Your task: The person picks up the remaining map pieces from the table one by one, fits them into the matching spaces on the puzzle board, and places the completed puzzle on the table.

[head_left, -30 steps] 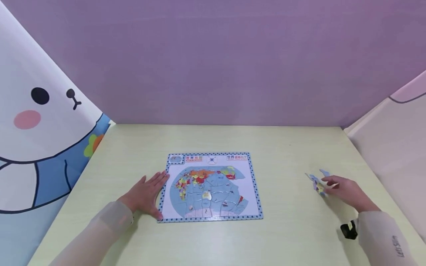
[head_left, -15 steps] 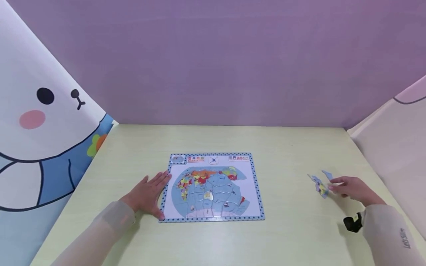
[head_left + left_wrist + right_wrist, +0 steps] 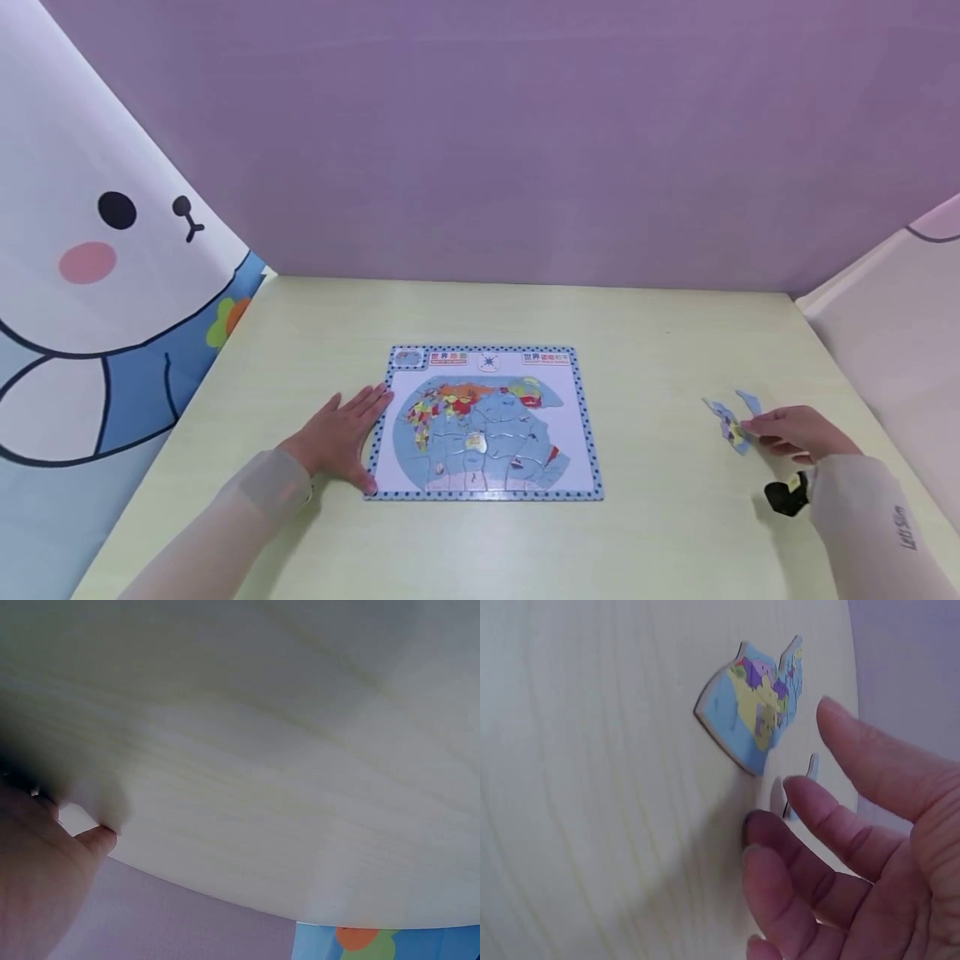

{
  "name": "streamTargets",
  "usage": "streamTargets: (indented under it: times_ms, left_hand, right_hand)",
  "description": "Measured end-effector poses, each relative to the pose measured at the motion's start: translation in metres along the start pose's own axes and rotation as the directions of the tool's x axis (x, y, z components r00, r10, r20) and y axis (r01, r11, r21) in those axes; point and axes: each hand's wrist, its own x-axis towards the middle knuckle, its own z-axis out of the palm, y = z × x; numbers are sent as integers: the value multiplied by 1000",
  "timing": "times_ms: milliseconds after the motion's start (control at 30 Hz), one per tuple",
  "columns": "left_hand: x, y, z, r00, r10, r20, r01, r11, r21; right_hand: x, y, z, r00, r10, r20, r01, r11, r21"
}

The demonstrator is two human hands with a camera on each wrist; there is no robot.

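Note:
A world-map jigsaw puzzle board with a dotted blue border lies flat on the table. My left hand rests along its left edge, fingers spread, fingertips and thumb on the border. At the right, my right hand reaches down beside loose puzzle pieces. In the right wrist view, the thumb and curved fingers stand apart with nothing between them. Nearest is a blue puzzle piece with yellow and purple countries. Another map piece adjoins it, and a narrow blue piece lies just behind, partly hidden by the fingers in the wrist view.
The pale wooden table runs back to a purple wall panel. A cartoon-printed panel stands at the left and a whitish one at the right. A black device hangs under my right wrist.
The head view has turned slightly left, so everything sits a little further right. My right hand has shifted slightly by the pieces. The left hand stays on the board's edge.

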Motion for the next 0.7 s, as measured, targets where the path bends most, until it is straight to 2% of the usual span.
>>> streamTargets:
  times_ms: [333,567,700]
  left_hand:
    - [3,2,-1,1000,-3,9,3,1000,-6]
    - [4,2,-3,1000,-8,22,8,1000,-2]
    - [4,0,-1,1000,7,14,-7,1000,-2]
  right_hand:
    - [2,-3,8,999,-52,4,52,998,45]
    - [8,-8,12,997,-70,-18,70,998,-6]
    - [12,-11,14,997,-55,-51,53,998,-33]
